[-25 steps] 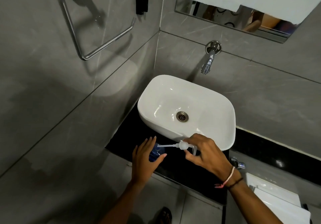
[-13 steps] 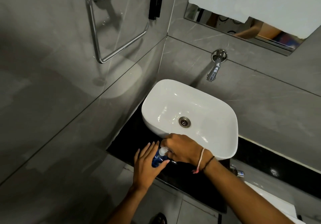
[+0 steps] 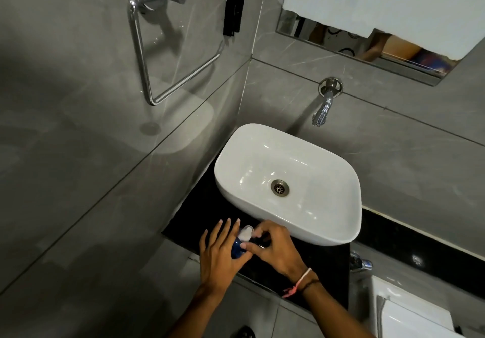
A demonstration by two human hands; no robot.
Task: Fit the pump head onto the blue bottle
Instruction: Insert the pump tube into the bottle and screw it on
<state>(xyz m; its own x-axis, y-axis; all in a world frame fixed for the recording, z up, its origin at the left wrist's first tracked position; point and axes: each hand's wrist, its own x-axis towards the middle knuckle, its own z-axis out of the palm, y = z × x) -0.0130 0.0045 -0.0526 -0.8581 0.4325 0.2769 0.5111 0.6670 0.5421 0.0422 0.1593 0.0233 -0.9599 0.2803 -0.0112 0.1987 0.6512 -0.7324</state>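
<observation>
A small blue bottle (image 3: 237,249) stands on the black counter (image 3: 194,214) in front of the white basin. My left hand (image 3: 219,255) wraps around its body from the left, thumb across the front. A clear white pump head (image 3: 246,232) sits on top of the bottle's neck. My right hand (image 3: 274,249) pinches the pump head from the right with thumb and fingertips. Most of the bottle is hidden behind my fingers, and the joint between pump and neck cannot be seen.
A white basin (image 3: 338,222) with a metal drain sits on the counter just behind my hands. A wall tap (image 3: 324,106) juts out above it. A chrome towel ring (image 3: 168,56) hangs on the left wall. A white toilet tank (image 3: 409,314) is at lower right.
One second ago my right hand held the pump head sideways with its tube out beside the bottle. It has since moved left onto the bottle top, where the pump head now stands upright.
</observation>
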